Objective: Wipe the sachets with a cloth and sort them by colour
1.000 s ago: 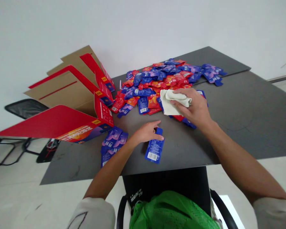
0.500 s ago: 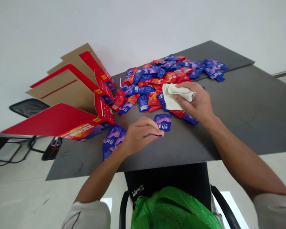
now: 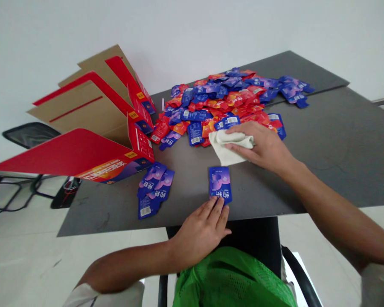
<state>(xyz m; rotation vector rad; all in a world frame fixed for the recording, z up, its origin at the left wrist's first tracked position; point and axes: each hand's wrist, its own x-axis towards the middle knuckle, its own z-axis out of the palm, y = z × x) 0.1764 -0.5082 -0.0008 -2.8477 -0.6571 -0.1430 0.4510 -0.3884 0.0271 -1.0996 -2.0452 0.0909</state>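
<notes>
The person's left hand (image 3: 200,234) lay open, its fingers slightly apart, with the fingertips (image 3: 216,207) resting on the near end of a single blue-and-purple sachet (image 3: 220,183) and not pinching it. The sachet lay flat and front side up on a dark grey table (image 3: 326,145), a short way in front of the heap of red, orange, blue and purple sachets (image 3: 217,100) and apart from it. The right hand (image 3: 262,147) had its fingers together and closed over a crumpled cream cloth (image 3: 225,147), which it held down against the table just beside the near edge of the heap. Left of the heap stood a flattened-open red and kraft cardboard display carton (image 3: 83,155), its flaps splayed and its lower edge touching the table. In front of that carton's corner, and well left of the single sachet, lay a small overlapping group of blue sachets (image 3: 153,189), some showing a barcoded back. Beyond the table's left side, toward the carton, was part of a black mesh chair (image 3: 30,134).
</notes>
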